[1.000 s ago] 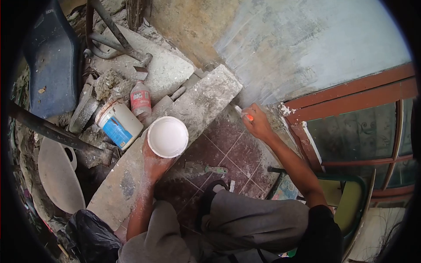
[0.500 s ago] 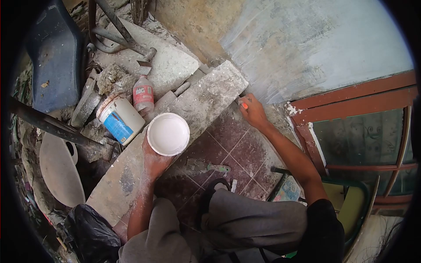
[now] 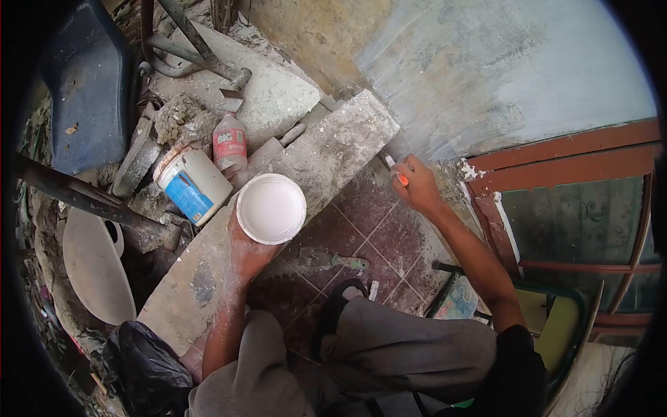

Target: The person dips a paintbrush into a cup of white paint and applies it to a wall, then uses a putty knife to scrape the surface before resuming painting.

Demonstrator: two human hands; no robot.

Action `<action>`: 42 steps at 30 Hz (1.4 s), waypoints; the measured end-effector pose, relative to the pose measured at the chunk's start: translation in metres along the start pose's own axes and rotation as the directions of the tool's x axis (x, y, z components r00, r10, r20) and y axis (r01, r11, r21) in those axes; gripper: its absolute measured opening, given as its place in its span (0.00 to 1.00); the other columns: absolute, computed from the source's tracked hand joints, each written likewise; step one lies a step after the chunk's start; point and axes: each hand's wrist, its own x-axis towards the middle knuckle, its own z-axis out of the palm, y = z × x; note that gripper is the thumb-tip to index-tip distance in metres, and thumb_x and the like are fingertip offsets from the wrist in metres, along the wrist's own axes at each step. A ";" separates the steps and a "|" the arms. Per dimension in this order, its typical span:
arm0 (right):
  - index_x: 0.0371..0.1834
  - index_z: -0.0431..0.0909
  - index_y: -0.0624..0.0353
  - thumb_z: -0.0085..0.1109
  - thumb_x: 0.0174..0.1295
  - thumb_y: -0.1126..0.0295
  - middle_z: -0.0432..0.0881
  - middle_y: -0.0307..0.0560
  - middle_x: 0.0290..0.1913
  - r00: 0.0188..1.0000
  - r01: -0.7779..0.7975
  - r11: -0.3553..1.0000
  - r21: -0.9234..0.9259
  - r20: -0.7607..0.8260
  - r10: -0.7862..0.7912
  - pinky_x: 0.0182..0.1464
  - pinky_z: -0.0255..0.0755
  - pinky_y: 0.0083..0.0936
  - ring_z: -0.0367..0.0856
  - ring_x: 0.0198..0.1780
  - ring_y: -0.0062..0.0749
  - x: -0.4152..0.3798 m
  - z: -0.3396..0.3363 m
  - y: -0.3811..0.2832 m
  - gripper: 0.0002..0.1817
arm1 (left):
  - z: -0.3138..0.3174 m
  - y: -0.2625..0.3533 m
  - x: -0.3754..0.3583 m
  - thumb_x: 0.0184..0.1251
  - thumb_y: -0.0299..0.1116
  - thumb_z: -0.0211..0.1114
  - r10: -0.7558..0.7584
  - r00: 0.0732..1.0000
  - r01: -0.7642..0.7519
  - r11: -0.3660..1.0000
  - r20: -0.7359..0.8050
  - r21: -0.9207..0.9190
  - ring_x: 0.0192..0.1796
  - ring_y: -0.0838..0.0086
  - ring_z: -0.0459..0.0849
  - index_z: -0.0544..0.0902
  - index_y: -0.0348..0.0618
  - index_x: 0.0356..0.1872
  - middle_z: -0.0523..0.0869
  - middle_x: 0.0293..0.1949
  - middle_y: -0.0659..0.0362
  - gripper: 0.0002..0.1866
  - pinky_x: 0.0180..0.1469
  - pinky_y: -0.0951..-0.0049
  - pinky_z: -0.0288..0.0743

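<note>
My left hand is wrapped round a white plastic tub from below and the near side. White paint fills the inside of the tub. My right hand is closed round the orange handle of a paintbrush, whose pale end points up and left toward the base of the wall. Streaky white brush marks cover part of that wall. The tub hangs over the edge of a long, dusty slab, which passes beneath my left forearm.
A scraper lies on the red floor tiles by my foot. Left of the slab are a bottle, a bucket with a blue label, rubble and metal tubes. A brown window frame and a chair stand right.
My right hand has moved a little right and down, away from the foot of the wall, and more of the paintbrush shows. The tub stays in my left hand.
</note>
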 end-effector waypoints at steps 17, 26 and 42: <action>0.47 0.82 0.50 0.72 0.52 0.71 0.78 0.48 0.42 0.990 0.022 0.997 0.080 -0.140 -0.011 0.42 0.79 0.41 0.82 0.43 0.47 0.001 0.003 0.012 0.18 | 0.001 0.002 0.003 0.47 0.35 0.84 0.006 0.999 -0.005 0.999 0.032 -0.046 0.63 0.55 0.82 0.72 0.37 0.67 0.81 0.61 0.46 0.44 0.65 0.59 0.76; 0.47 0.81 0.50 0.67 0.57 0.73 0.78 0.48 0.47 0.980 0.081 0.997 -0.009 0.184 -0.079 0.45 0.79 0.42 0.82 0.50 0.48 0.017 0.037 0.011 0.14 | -0.002 -0.001 -0.001 0.54 0.33 0.79 -0.031 0.997 0.032 0.999 0.074 -0.011 0.60 0.57 0.82 0.71 0.34 0.65 0.82 0.57 0.47 0.37 0.65 0.58 0.73; 0.48 0.80 0.50 0.70 0.56 0.72 0.76 0.46 0.43 0.994 0.092 0.995 -0.040 0.062 -0.089 0.40 0.77 0.39 0.80 0.46 0.45 -0.011 0.023 0.003 0.16 | 0.001 -0.004 0.000 0.53 0.31 0.80 0.073 0.997 -0.073 0.997 -0.001 0.018 0.57 0.59 0.84 0.73 0.33 0.62 0.84 0.55 0.47 0.36 0.62 0.60 0.76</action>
